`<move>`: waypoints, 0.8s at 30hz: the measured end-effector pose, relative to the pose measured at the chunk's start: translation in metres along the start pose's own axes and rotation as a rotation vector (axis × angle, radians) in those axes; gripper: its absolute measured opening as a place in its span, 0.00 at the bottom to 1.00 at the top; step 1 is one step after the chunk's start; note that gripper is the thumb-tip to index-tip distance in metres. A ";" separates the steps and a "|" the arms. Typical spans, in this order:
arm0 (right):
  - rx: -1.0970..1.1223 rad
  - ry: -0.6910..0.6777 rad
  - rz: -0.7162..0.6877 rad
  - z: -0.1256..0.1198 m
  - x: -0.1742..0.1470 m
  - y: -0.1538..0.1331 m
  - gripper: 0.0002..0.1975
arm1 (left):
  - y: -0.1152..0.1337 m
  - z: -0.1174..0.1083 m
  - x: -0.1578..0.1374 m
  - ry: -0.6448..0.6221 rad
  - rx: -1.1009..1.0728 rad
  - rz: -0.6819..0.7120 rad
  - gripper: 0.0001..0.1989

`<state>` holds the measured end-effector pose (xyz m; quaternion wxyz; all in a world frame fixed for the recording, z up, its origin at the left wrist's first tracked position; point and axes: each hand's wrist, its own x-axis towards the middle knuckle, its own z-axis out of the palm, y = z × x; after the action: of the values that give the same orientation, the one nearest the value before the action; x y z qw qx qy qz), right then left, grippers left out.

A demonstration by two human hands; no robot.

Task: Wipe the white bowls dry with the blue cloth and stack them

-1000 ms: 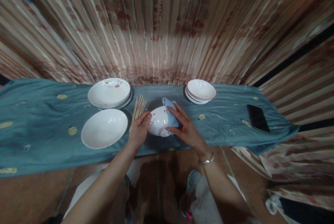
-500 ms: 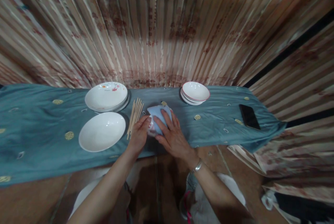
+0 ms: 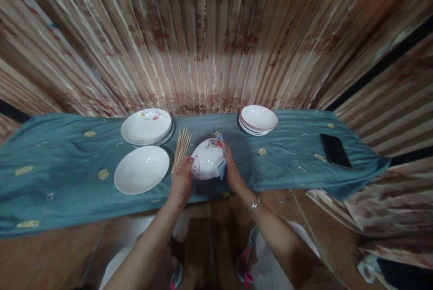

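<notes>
Between my hands, above the front half of the table, a white bowl [image 3: 204, 163] with a red floral print is tilted on its side, its outer wall facing me. My left hand [image 3: 182, 177] grips its left edge. On the other side my right hand [image 3: 232, 168] presses a light blue cloth [image 3: 222, 169] against the bowl; part of the cloth is hidden behind the palm and the bowl. Several wooden chopsticks [image 3: 182, 145] lie on the table just beyond my left hand.
A stack of flowered plates [image 3: 146, 126] stands at back left, with a deep white dish [image 3: 142, 170] in front. Stacked red-rimmed bowls [image 3: 259, 117] stand at back right. A black phone [image 3: 335, 150] lies far right on the blue-green tablecloth [image 3: 287, 159]. Pleated curtains [image 3: 216, 46] hang behind.
The bowl has been turned so its printed outer wall shows. My right hand and the cloth have shifted from over it to its right side. The whole view has moved slightly.
</notes>
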<state>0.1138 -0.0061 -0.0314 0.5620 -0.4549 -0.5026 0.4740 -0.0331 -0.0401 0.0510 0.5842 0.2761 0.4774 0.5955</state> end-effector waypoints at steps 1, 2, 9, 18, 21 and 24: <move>0.040 0.013 0.028 0.003 0.001 0.003 0.35 | 0.000 0.000 -0.001 -0.004 -0.008 0.004 0.15; 0.063 0.022 0.047 0.005 0.002 0.005 0.35 | 0.000 -0.001 -0.003 -0.010 -0.017 0.019 0.15; -0.084 0.023 -0.041 -0.001 0.000 -0.020 0.31 | -0.017 0.001 -0.005 -0.027 -0.125 0.055 0.20; -0.278 0.071 -0.178 -0.018 0.002 -0.051 0.25 | -0.047 0.007 0.004 -0.078 -0.142 -0.081 0.24; -0.358 0.028 -0.220 -0.018 -0.001 -0.054 0.24 | -0.036 0.000 0.004 -0.026 -0.090 -0.062 0.24; -0.447 -0.042 -0.283 -0.015 -0.004 -0.057 0.25 | -0.016 -0.005 0.000 -0.025 -0.054 -0.041 0.24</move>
<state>0.1326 -0.0181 0.0230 0.4976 -0.4833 -0.6648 0.2771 -0.0303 -0.0440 0.0345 0.6092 0.2579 0.4596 0.5926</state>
